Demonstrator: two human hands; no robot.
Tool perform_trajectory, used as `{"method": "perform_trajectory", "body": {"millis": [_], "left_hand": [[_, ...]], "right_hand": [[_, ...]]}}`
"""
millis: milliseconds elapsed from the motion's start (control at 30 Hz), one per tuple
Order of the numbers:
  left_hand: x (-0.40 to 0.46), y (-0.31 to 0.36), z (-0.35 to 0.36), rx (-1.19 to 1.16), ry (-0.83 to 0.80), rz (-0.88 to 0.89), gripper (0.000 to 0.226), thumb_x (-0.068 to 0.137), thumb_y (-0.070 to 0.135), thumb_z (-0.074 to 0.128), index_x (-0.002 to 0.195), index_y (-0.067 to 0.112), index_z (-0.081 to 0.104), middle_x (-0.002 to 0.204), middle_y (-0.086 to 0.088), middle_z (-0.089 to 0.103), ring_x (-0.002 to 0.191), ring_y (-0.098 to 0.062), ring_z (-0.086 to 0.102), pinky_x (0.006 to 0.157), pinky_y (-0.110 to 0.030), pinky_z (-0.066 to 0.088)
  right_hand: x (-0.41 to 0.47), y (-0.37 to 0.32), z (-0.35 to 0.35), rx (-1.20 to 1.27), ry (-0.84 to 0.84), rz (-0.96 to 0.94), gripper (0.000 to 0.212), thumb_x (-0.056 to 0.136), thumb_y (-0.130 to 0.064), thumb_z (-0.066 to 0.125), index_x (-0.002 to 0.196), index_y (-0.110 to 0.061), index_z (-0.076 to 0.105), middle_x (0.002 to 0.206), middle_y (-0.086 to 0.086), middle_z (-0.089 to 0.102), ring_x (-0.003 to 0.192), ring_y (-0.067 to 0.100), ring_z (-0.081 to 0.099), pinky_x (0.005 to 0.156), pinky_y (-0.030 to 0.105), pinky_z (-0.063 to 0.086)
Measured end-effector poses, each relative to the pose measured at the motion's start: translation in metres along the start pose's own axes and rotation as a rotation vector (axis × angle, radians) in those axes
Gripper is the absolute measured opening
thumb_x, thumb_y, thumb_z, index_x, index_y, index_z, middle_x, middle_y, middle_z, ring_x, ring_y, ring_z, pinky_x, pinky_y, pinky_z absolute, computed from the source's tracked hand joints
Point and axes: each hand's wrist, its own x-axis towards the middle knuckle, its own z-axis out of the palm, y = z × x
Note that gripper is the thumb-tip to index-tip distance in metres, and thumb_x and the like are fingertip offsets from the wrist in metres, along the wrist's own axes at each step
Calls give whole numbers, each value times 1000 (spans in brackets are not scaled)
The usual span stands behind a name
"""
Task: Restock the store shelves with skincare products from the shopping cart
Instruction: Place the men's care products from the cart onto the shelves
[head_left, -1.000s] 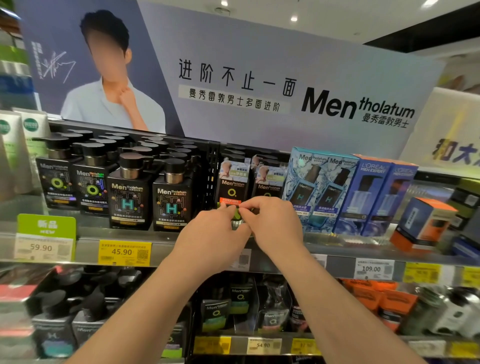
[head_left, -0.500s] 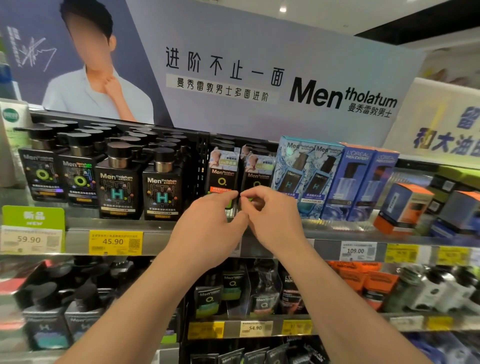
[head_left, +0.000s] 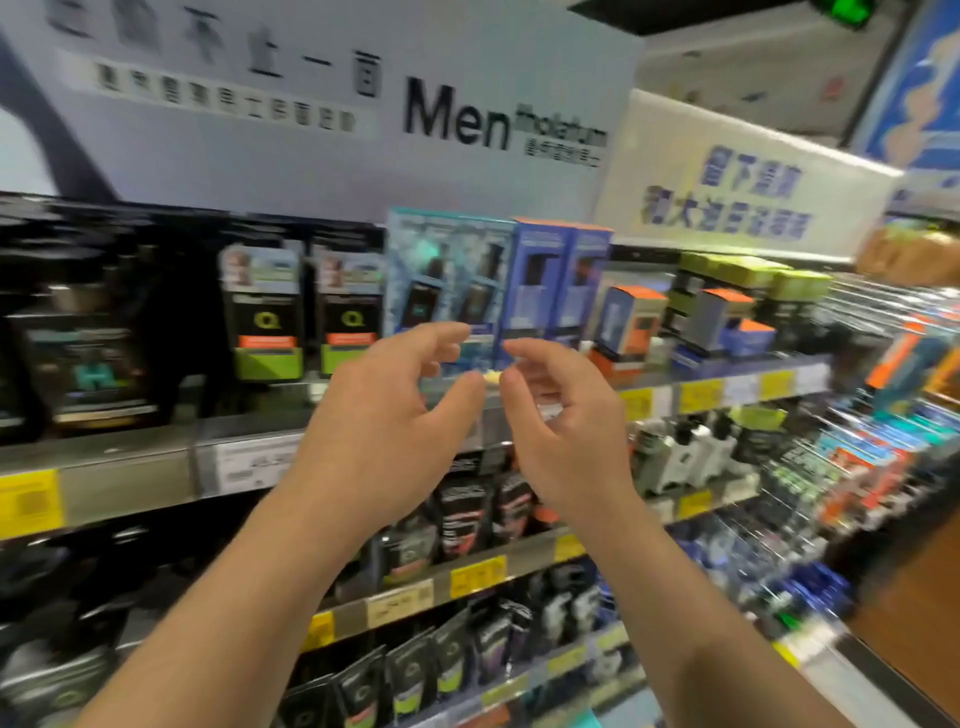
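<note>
A wide grey banner (head_left: 311, 130) with large dark lettering reading "Men" runs across the top of a store display, and the whole view is blurred. Below it, the top shelf (head_left: 130, 467) carries rows of skincare products, with yellow price tags (head_left: 28, 501) along its front edge. At far left on this shelf stand black pump bottles (head_left: 88, 364). To their right stand two black packs (head_left: 306, 317) with green bases, then light blue boxes (head_left: 447, 270), then dark blue boxes (head_left: 556, 280), then smaller orange-topped boxes (head_left: 634, 317) farther right. Lower shelves (head_left: 467, 577) hold dark tubes and sachets, too blurred to read. Two bare forearms reach up from the bottom of the view toward the top shelf. The left hand (head_left: 379, 431) and the right hand (head_left: 566, 431) are raised side by side in front of the blue boxes, near each other but apart. Both have fingers loosely curved and spread from the thumbs, and neither holds anything. Neither hand touches the products on the shelf.
</note>
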Motion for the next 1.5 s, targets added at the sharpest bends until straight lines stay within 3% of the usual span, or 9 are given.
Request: {"method": "perform_trajectory", "body": {"millis": [233,333,400,533,733,933,1200,1333,1500], "left_hand": [[-4,36,97,-280,-243,95,27,93,43,68,119,45,64,110,23,70,99,4,65,87,-32,57],[-16,58,146,-388,-401,118,39,82,51,67,119,39,68,105,20,72,91,2,68,85,-35,59],[-27,74,179,-413,-501,154,44,82,50,70,122,35,68,106,20,71,90,2,67,85,-29,58],[-60,115,242,-441,-707,224,41,79,50,69,119,46,62,105,23,69,93,9,63,78,-8,47],[-122,179,325,-436,-921,264,53,75,50,78,125,39,64,103,23,68,92,4,66,81,-11,47],[-189,217,395,-354,-1084,268,55,79,44,84,130,38,61,106,23,67,92,1,65,91,-32,54],[-250,224,463,-205,-1259,222,58,83,48,79,136,38,57,114,22,64,96,0,63,87,-23,50],[-269,216,495,-145,-1336,173,54,84,44,79,134,37,58,112,21,65,92,3,62,86,-24,50],[-297,196,547,3,-1435,85,49,88,43,75,133,28,61,114,13,68,100,-11,64,84,-28,48]], "right_hand": [[-54,39,-110,-149,157,216,22,100,-35,62,121,-37,67,111,-8,66,91,9,69,82,41,59],[-85,50,-158,-242,230,284,25,99,-30,65,124,-34,67,105,-8,67,87,7,67,77,27,57],[-108,56,-191,-307,277,336,28,98,-27,66,126,-30,68,105,-7,65,87,4,66,76,19,53],[-158,68,-254,-401,388,441,29,93,-33,63,122,-33,68,105,-3,64,86,7,66,76,21,53],[-233,77,-340,-442,518,623,29,92,-32,64,120,-33,68,100,-7,67,84,7,66,69,19,52],[-315,99,-410,-440,580,802,27,97,-23,68,122,-31,69,99,-3,69,82,8,66,65,15,48],[-399,145,-445,-382,623,1012,25,100,-30,64,121,-44,64,107,-7,67,90,3,63,75,20,50],[-428,175,-443,-358,690,1085,22,100,-28,64,118,-42,65,97,-9,68,86,3,63,73,22,50],[-470,222,-425,-346,757,1270,19,102,-28,60,119,-31,67,86,-11,65,73,0,58,67,21,44]]}}
